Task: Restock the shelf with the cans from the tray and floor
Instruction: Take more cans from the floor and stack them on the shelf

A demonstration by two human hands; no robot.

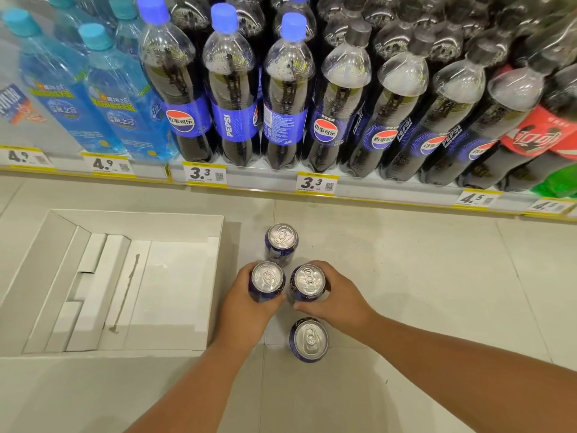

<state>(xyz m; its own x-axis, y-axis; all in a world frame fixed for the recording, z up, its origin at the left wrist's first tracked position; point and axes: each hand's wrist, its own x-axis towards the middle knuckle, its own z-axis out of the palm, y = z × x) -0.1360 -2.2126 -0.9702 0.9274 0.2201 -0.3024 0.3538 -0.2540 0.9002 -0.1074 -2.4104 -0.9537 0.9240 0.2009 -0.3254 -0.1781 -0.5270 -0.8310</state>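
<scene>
Several blue cola cans with silver tops stand upright on the pale floor in front of the shelf. My left hand [245, 307] is wrapped around one can [267, 280]. Right beside it, my right hand [338, 300] grips a second can [307, 281]. A third can [281, 240] stands free just beyond them, towards the shelf. Another free can [309, 339] stands nearer me, below my right hand. The white cardboard tray [215, 276] lies on the floor to the left with no cans in it.
The bottom shelf [268, 190] runs across the top, packed with cola bottles [232, 85] and blue water bottles [103, 89] at the left. Yellow price tags [204, 174] line its edge. Red-labelled and green bottles [549, 145] stand at far right.
</scene>
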